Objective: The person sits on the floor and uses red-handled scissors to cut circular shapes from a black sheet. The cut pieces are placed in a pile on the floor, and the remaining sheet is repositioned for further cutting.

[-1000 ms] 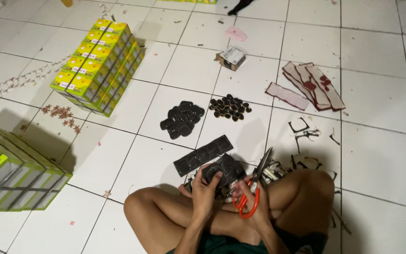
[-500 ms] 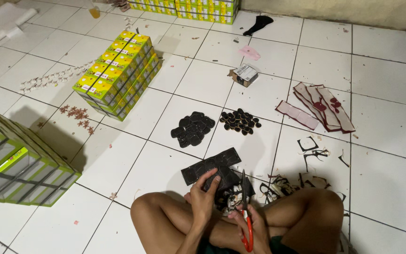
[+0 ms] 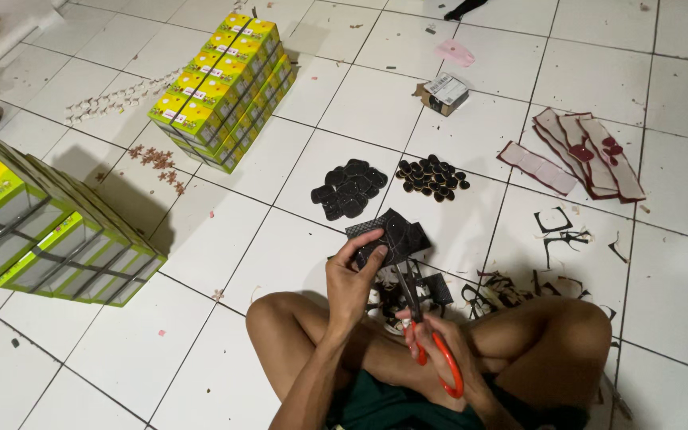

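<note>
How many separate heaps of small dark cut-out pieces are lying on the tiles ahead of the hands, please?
2: one heap of black pieces ahead of the left hand, and one heap of dark round pieces just right of it. Offcuts near the knees aren't counted.

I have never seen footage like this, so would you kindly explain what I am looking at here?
No machine here: a person sits cross-legged on a white tiled floor, filmed looking down from a camera on their own head. The left hand holds up a flat black sheet. The right hand holds orange-handled scissors, blades pointing up at that sheet. On the floor lie a pile of dark cut-out pieces, a pile of small round dark pieces, black offcuts, maroon and pale strips, and stacks of yellow-green boxes.
</note>
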Motion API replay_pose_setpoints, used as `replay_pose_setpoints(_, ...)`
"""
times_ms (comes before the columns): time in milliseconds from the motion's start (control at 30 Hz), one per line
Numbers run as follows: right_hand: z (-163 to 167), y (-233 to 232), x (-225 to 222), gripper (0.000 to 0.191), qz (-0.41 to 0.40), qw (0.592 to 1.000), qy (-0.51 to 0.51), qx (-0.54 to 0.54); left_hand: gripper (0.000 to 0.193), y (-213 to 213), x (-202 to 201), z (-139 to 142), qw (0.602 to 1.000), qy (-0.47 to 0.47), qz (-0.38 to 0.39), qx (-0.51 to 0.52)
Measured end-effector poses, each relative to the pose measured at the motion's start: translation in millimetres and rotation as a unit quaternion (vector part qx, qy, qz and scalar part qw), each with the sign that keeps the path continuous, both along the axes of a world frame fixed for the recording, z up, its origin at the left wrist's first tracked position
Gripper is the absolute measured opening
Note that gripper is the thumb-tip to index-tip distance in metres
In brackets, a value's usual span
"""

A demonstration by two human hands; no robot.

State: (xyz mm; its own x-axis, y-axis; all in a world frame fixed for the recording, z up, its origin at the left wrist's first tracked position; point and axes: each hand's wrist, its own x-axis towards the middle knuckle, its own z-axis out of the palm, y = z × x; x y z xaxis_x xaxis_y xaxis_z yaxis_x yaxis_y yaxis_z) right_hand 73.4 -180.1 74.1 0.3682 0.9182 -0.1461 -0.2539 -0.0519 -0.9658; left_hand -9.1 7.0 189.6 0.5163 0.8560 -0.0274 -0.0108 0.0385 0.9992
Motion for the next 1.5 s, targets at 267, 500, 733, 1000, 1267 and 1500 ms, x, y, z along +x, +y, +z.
replay_pose_setpoints(267,46.1,22.0,13.0,0.034,-0.016,0.996,-0.072,-0.045,0.029,-5.2,-8.4,-5.7,1.0,0.025,0.014,0.001)
replay_pose_setpoints(500,53.3,21.4,9.6,0.037,-0.019,0.995,-0.07,-0.071,0.03,-6.9,-9.3,-3.8,0.999,0.033,0.019,0.001)
replay_pose_setpoints(733,51.3,19.6,6.9,0.037,-0.043,0.993,-0.048,-0.096,0.031,-8.4,-10.4,-0.5,0.999,0.031,0.008,-0.01)
replay_pose_setpoints(1000,59.6,16.8,2.6,0.035,-0.094,0.977,-0.09,-0.168,0.032,-9.1,-10.4,1.2,1.0,0.014,-0.02,-0.015)
replay_pose_setpoints(1267,48.4,20.7,3.1,0.035,-0.06,0.996,-0.027,-0.068,0.032,-15.7,-11.6,-3.6,0.997,0.048,-0.014,0.057)
replay_pose_setpoints(1500,44.9,19.9,3.9,0.041,-0.012,0.999,-0.02,-0.03,0.031,-1.1,-15.9,14.2,0.989,0.017,-0.056,0.133)
